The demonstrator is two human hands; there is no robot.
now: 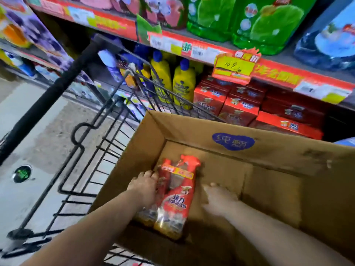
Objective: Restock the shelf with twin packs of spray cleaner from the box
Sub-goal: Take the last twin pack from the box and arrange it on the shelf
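Now gripping with the left hand (146,187) the left side of the twin pack (176,198) lying near-left in the box (269,150); holding the right hand (217,198) just right of it, its state too blurred to tell.

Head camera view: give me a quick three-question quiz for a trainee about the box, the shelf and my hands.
1. Short answer: is the twin pack alone in the cardboard box, or do others show?
2. Multiple choice: what stands just left of the red boxes on the shelf? A. glass jars B. yellow bottles with blue caps C. paper rolls
3. True or false: the left hand is lifting a red box off the shelf.

Key: 1. Alone. 2. B. 3. False; it is on the twin pack inside the cardboard box.
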